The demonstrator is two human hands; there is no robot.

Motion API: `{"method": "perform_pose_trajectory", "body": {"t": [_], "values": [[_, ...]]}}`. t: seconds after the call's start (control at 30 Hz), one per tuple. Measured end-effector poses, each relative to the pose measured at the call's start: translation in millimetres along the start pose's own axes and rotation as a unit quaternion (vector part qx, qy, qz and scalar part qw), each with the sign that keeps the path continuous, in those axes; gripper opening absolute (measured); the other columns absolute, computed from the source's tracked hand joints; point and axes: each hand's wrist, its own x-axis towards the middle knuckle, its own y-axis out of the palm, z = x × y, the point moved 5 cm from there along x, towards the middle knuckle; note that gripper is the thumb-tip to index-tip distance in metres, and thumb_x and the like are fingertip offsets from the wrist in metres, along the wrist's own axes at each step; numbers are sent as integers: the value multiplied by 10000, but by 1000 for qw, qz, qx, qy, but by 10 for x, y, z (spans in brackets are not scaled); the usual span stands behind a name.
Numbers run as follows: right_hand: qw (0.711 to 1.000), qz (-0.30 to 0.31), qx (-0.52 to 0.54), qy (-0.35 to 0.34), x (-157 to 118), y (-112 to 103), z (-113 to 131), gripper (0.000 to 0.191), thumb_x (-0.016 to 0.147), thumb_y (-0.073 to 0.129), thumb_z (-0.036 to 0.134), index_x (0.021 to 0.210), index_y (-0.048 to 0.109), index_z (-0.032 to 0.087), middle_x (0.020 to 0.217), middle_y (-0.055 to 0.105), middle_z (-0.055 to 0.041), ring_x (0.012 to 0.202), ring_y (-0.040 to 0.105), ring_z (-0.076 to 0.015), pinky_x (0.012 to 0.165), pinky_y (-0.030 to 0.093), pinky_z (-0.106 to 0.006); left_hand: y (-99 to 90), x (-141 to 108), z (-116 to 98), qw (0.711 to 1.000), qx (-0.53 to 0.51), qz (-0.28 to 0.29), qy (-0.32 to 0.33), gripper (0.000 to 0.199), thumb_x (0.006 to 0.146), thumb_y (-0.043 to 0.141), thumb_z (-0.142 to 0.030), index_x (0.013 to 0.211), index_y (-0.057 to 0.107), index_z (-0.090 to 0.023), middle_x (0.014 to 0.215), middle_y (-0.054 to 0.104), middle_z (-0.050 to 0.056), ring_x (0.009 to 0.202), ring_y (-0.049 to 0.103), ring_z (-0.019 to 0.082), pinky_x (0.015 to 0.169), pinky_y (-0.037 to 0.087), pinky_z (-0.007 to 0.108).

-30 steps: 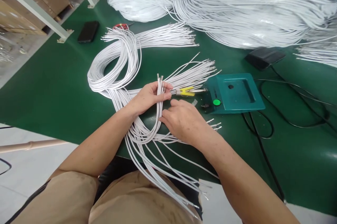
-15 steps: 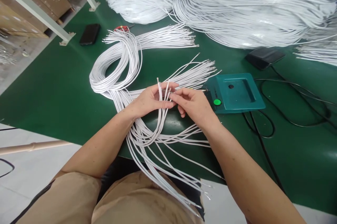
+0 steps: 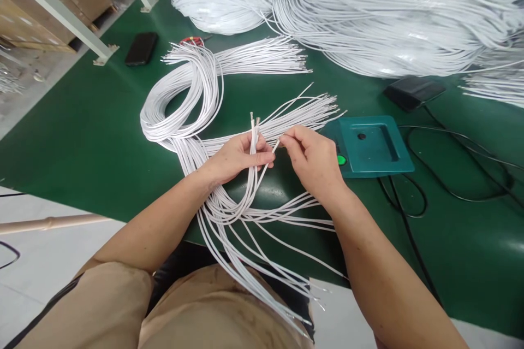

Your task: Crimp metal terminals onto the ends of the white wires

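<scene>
My left hand (image 3: 241, 158) is closed around a few white wires (image 3: 252, 144), whose stripped ends stick up above the thumb. To its right, my right hand (image 3: 313, 158) pinches the end of one white wire (image 3: 267, 166) between thumb and forefinger. Both wires and hands are above the green table, over loops of a larger bundle. That coiled white wire bundle (image 3: 153, 114) lies to the left and behind, with its loose ends fanned out to the right and hanging over the table's front edge. Just beyond my right hand stands a teal device (image 3: 399, 144) with a green button.
A huge heap of white wires (image 3: 368, 21) fills the back of the green table (image 3: 73, 136). A black box-like object (image 3: 141, 48) lies at the back left, and a black device (image 3: 413, 91) with cables (image 3: 462, 190) sits at the right. Metal posts (image 3: 61, 16) rise at the left edge.
My right hand has moved slightly right, drawing one wire's end away from the others. The wires in my left hand now stand closer together.
</scene>
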Motion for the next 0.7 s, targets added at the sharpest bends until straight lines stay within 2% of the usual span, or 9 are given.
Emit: {"method": "perform_pose_trajectory", "body": {"t": [0.13,0.23,0.3,0.37,0.47,0.6,0.7], "values": [[982,3,158,107,4,11,-96,226,896,519,282,687,547,202,603,540,31,539,497,-108,582,412,-246,-22,-2,-1,999,29,-20,29,445,705,789,-276,691,357,-173,733,560,-39,649,611,78,623,446,211],[942,-11,284,179,-7,56,-147,241,914,512,368,752,567,198,616,545,41,475,497,-87,517,438,-233,-41,-12,-19,995,73,-40,54,434,717,778,-297,692,362,-176,749,582,-30,661,608,84,627,447,219],[916,8,343,207,-20,111,-140,305,893,545,486,814,596,197,630,562,40,461,498,-85,468,447,-228,-37,-18,-32,992,98,-44,66,431,717,778,-306,693,368,-175,754,590,-28,651,588,78,625,441,221],[903,32,367,221,-36,157,-119,357,809,650,545,822,616,190,625,578,40,458,500,-84,444,455,-226,-29,-18,-39,990,114,-44,74,429,706,789,-313,694,384,-174,731,588,-34,622,555,68,615,430,221],[893,31,384,232,-53,182,-112,310,712,772,442,733,618,174,578,591,39,466,529,-89,483,478,-230,-30,-9,-21,989,120,-45,75,428,685,807,-327,697,409,-169,716,594,-35,602,535,64,602,424,222],[868,16,440,227,-53,206,-132,185,738,744,308,691,640,162,554,598,31,510,571,-97,583,503,-242,-50,3,11,991,100,-56,69,396,706,797,-329,719,438,-163,722,611,-28,605,567,71,607,453,223],[839,34,489,235,-51,241,-130,152,751,720,259,672,643,154,554,592,28,513,551,-85,577,476,-224,-44,0,5,994,67,-64,64,383,699,807,-297,756,454,-160,765,635,-18,608,602,73,595,475,214]]}}
